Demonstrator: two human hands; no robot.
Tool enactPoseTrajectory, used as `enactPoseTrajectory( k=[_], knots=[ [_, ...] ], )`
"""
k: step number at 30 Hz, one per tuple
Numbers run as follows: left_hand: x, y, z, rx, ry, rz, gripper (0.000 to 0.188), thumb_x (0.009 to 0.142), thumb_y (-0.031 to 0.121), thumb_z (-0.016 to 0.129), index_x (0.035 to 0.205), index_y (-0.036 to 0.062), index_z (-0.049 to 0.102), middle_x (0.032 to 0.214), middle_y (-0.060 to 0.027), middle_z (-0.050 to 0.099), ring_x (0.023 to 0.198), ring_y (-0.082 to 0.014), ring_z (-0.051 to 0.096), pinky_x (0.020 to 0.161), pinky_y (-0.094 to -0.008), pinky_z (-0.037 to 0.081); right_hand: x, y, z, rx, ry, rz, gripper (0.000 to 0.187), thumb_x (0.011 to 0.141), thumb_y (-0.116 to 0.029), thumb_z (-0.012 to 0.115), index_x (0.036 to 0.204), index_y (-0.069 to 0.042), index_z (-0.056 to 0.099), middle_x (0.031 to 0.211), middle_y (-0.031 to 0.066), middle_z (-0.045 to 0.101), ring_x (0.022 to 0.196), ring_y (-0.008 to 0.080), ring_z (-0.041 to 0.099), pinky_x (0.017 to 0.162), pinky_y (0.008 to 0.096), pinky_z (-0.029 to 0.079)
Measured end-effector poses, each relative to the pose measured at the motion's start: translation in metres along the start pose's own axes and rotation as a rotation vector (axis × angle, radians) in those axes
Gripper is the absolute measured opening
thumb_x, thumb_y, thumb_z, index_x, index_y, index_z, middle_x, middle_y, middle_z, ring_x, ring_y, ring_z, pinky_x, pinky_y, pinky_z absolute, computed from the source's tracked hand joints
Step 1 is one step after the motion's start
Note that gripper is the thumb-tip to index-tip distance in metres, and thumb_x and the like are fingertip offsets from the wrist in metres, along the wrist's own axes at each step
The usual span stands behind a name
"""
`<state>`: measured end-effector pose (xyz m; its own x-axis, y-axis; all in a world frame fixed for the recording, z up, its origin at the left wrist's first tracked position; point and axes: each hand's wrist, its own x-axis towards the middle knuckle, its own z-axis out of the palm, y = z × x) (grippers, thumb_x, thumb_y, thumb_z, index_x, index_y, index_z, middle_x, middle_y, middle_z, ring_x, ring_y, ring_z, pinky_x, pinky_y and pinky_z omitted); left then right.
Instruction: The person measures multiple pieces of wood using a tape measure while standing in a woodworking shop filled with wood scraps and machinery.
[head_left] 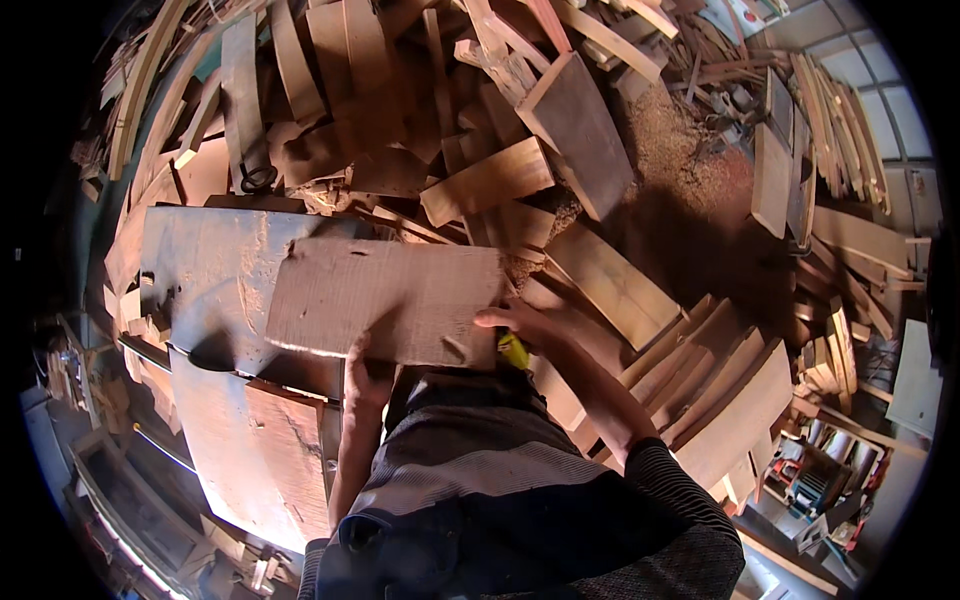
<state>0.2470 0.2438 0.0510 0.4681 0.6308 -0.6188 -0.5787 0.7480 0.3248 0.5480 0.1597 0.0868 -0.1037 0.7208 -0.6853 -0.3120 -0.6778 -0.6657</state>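
A short, thick wooden board (385, 300) with a rough brown face lies level in front of my body, held between both hands. My left hand (368, 378) grips its near edge, fingers partly hidden beneath. At the right end my right hand (515, 318) holds on, thumb on the top face and the other fingers mostly out of sight. Just below that hand, by my waist, shows a small yellow-green object (513, 350), its kind unclear. The board's left part is above a grey metal machine table (200, 260); I cannot tell whether it touches.
A wider reddish plank (262, 450) lies on the near part of the machine. Several boards stand in a leaning row (725, 375) at my right. Loose planks (615, 285) and offcuts pile up ahead, with sawdust (670, 140) among them. Long strips (840, 130) lean at the far right.
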Motion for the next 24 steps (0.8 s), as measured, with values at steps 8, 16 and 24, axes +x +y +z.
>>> enactPoseTrajectory(
  k=[8,16,24],
  knots=[
    [0.038,-0.041,0.055,0.142,-0.118,-0.381,0.045,0.095,0.027,0.067,0.133,0.0048,0.06,0.136,-0.0085,0.063,0.124,-0.0307,0.059,0.103,-0.0475,0.052,-0.092,0.046,-0.041,0.53,0.308,0.019,0.048,0.09,-0.029,0.076,0.125,0.002,0.064,0.107,0.0109,0.072,0.084,0.0177,0.072,0.068,0.0286,0.062],
    [0.131,-0.107,0.05,0.602,-0.192,-0.757,0.046,0.1,0.038,0.067,0.13,0.0031,0.064,0.122,-0.0103,0.071,0.108,-0.0285,0.068,0.092,-0.0402,0.056,-0.13,0.055,-0.045,0.737,0.641,0.034,0.027,0.088,-0.028,0.077,0.1,-0.004,0.073,0.081,0.0046,0.071,0.062,0.013,0.065,0.053,0.0281,0.054],
    [0.103,-0.105,0.007,1.261,-0.137,-0.215,0.031,0.092,0.032,0.072,0.093,0.0015,0.068,0.08,0.0002,0.061,0.073,-0.0103,0.055,0.063,-0.0315,0.046,-0.087,0.11,-0.155,0.566,0.979,0.181,0.021,0.082,-0.02,0.084,0.091,-0.007,0.071,0.071,0.0003,0.065,0.055,0.0128,0.06,0.05,0.0289,0.05]
  ],
)
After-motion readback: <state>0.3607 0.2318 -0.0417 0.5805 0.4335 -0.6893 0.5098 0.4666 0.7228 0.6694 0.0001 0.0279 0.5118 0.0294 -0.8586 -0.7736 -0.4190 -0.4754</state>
